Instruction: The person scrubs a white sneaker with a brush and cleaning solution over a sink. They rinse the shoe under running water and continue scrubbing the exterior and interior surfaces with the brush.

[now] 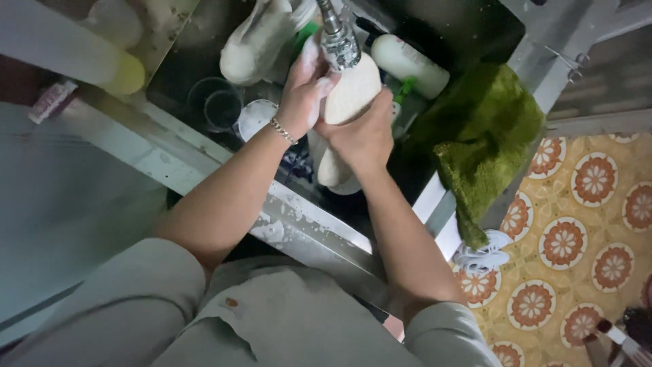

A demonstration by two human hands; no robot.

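Over a dark sink (pixel 468 30), both my hands hold a white shoe (pixel 353 92) with its pale sole facing up, right under a metal tap (pixel 337 42). My right hand (pixel 363 136) grips the shoe from below around its middle. Soapy and with a thin chain bracelet at the wrist, my left hand (pixel 305 88) presses on the sole's left edge beside the tap. A second white shoe (pixel 255 41) lies further back in the sink.
A white bottle (pixel 407 62) with a green cap lies in the sink. A green shaggy cloth (pixel 485 136) hangs over the right rim. A clear plastic cup (pixel 216 103) and a white lid (pixel 256 117) sit at left. Orange patterned floor tiles (pixel 577 224) at right.
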